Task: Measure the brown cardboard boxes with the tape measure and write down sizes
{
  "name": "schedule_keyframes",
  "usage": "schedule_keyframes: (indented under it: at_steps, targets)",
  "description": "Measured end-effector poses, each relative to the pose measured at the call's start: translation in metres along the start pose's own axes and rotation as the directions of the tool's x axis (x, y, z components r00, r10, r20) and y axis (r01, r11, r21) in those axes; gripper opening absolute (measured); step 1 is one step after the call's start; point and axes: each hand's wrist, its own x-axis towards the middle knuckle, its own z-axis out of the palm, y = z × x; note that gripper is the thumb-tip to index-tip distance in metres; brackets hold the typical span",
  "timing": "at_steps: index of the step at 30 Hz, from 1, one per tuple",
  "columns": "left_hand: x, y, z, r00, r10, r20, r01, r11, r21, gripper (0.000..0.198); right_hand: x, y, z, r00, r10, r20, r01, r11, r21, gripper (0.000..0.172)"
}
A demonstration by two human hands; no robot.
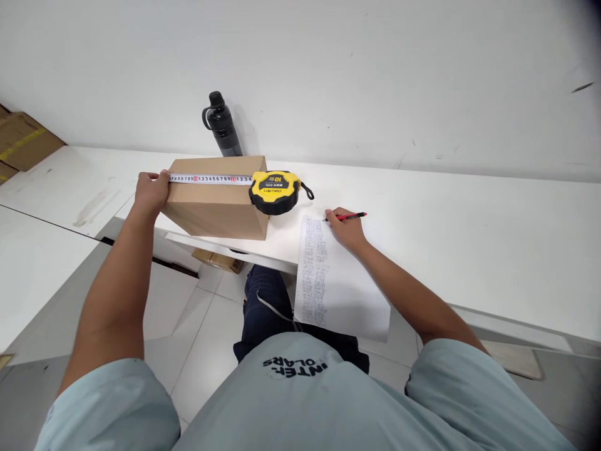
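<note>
A brown cardboard box (213, 207) stands on the white table (469, 232). Across its top runs the white blade of a yellow and black tape measure (275, 191), whose case rests at the box's right end. My left hand (151, 193) grips the box's left end and pins the tape's tip there. My right hand (345, 227) is closed on a red pen (351, 217), its tip at the top of a white sheet (335, 282) filled with rows of small writing. The sheet hangs over the table's front edge.
A black bottle (223, 128) stands behind the box by the white wall. Brown cartons (19, 141) sit at the far left. A second white tabletop (32, 250) lies to my left, with a tiled floor (206, 338) and my legs below.
</note>
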Motion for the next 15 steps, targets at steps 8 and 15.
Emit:
schedule_keyframes:
  at_steps: [8, 15]
  targets:
    - [-0.0009, 0.0013, 0.0004, 1.0, 0.017, 0.008, -0.016, 0.999, -0.037, 0.031, -0.0003, 0.0013, -0.0001, 0.999, 0.029, 0.024, -0.03, 0.999, 0.043, 0.045]
    - [0.0035, -0.0037, 0.0039, 0.999, 0.044, -0.031, -0.044, 0.999, -0.011, 0.033, -0.0005, 0.0022, -0.0001, 0.999, 0.028, -0.026, -0.027, 0.999, 0.042, 0.046]
